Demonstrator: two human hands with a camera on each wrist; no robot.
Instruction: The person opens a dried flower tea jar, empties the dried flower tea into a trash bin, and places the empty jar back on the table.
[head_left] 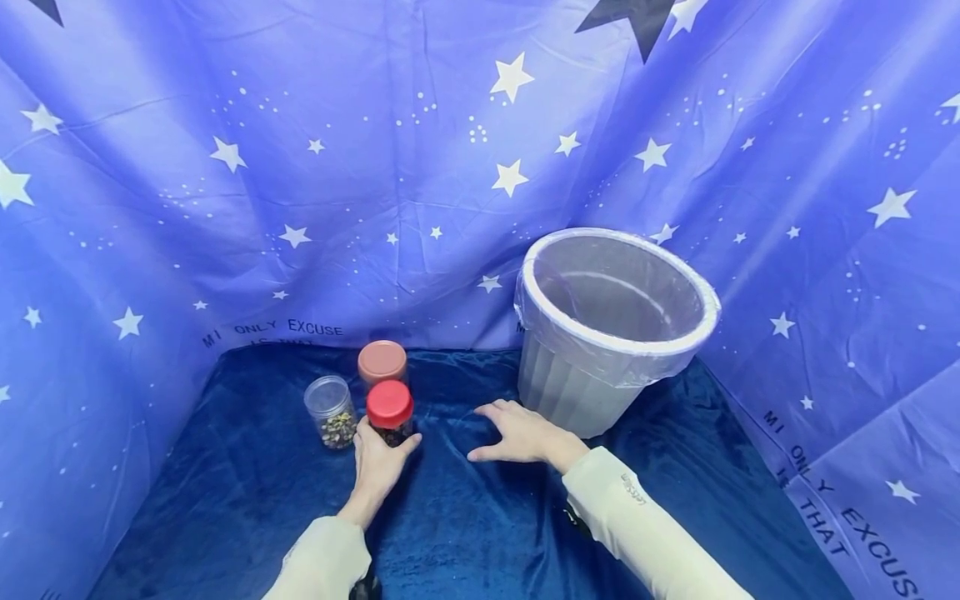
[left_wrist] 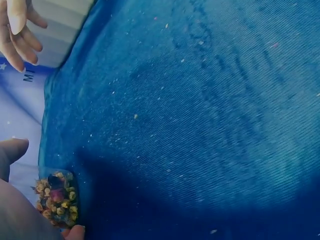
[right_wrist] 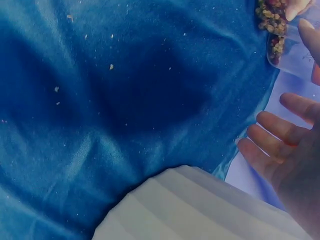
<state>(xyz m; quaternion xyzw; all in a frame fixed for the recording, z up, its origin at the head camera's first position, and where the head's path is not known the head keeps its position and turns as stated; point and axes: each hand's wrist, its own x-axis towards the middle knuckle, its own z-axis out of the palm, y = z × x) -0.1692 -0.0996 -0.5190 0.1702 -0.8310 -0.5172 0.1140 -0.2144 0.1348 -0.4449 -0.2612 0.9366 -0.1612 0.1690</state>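
Observation:
In the head view my left hand (head_left: 379,463) is right at the red-lidded jar (head_left: 390,405), fingers along its left side and thumb spread out at its right. Dried buds show in a jar (left_wrist: 57,200) between thumb and fingertip in the left wrist view, with a gap below the thumb. A salmon-lidded jar (head_left: 382,363) stands just behind the red one. To its left is a clear-lidded jar (head_left: 330,412) holding dried bits. My right hand (head_left: 517,433) hovers with fingers spread beside the bin, touching nothing; the right wrist view shows its fingers (right_wrist: 275,132) apart.
A large pale ribbed bin (head_left: 573,387) with a clear liner over its rim stands at the right rear. Dark blue velvety cloth (head_left: 465,517) covers the table, with small pale crumbs scattered on it. A star-printed curtain (head_left: 420,167) encloses the back and sides.

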